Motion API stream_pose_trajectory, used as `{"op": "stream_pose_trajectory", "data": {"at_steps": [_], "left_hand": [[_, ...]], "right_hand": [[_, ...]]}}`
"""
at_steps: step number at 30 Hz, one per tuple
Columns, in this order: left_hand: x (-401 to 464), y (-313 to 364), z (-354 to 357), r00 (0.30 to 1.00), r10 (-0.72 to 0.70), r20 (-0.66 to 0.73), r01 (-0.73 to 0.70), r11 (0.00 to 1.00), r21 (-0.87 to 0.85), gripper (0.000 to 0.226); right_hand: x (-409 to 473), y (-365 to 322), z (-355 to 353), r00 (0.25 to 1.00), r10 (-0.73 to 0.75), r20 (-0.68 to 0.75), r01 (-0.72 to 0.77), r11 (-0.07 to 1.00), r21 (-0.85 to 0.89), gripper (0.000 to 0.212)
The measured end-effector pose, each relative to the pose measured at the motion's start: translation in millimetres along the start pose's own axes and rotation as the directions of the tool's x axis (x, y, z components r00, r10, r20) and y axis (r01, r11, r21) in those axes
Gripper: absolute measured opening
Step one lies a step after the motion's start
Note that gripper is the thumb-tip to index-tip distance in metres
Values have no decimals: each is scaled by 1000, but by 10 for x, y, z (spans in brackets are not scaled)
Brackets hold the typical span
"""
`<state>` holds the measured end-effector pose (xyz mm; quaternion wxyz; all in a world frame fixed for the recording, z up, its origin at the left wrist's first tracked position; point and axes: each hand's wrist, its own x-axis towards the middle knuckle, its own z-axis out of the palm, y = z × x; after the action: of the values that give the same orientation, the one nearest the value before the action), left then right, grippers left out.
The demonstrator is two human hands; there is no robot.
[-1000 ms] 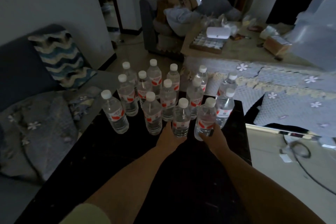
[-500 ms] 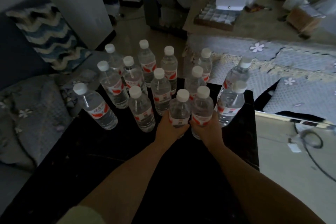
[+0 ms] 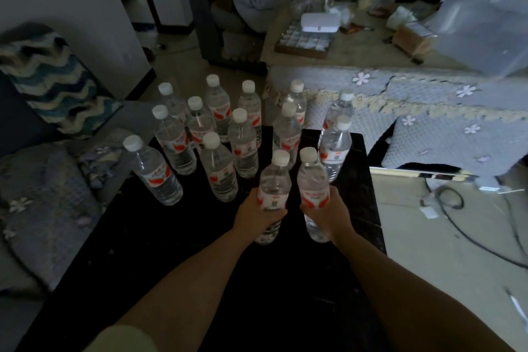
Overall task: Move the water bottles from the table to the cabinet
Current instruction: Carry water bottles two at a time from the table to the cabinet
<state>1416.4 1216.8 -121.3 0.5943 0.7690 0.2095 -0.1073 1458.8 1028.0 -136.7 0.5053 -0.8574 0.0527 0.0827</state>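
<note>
Two bottles in hand, one per hand, so one trip carries a pair. Left hand (image 3: pixel 258 213) wraps the left bottle (image 3: pixel 273 190) around the label band; right hand (image 3: pixel 328 208) wraps the right bottle (image 3: pixel 312 191) the same way. Both grips look firm, fingers curled round the bodies, bottles upright and just beside each other, near edge of the cluster. Whether the bases touch the table (image 3: pixel 200 280) I cannot tell. Forearms extend straight forward, roughly parallel. The other bottles (image 3: pixel 220 171) stand on the table's far end. Cabinet not in view. Judgement: task barely started, lift-and-carry comes next.
</note>
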Motion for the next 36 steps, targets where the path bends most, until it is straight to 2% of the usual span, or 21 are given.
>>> {"op": "stream_pose_trajectory", "data": {"at_steps": [8,11,15,19,22,26,31,36], "left_hand": [[-629,95,-70,988,155,12,-154,968,196,64],[-793,180,-50,970,244,15,-242,948,205,58],[-1013,337,33,937,343,59,-348,916,201,53],[-1200,526,264,907,387,166,-418,876,242,62],[-1350,622,529,879,416,231,-467,849,247,58],[-1588,759,1021,830,432,352,-529,810,253,65],[-1977,909,1764,751,462,472,-610,760,226,57],[-2639,992,2651,662,460,592,-652,743,150,62]], "right_hand": [[-775,20,-266,979,79,-189,-74,997,33,68],[-1005,-47,-397,966,72,-249,-71,997,10,68],[-1336,-146,-619,947,50,-318,-48,999,13,64],[-1643,-178,-910,919,33,-392,-36,999,-2,63],[-1869,-97,-1172,893,55,-447,-58,998,8,63],[-2234,121,-1603,829,113,-547,-116,993,29,63],[-2820,486,-2207,734,200,-649,-186,978,91,66],[-3616,910,-2884,608,271,-746,-267,955,130,66]]}}
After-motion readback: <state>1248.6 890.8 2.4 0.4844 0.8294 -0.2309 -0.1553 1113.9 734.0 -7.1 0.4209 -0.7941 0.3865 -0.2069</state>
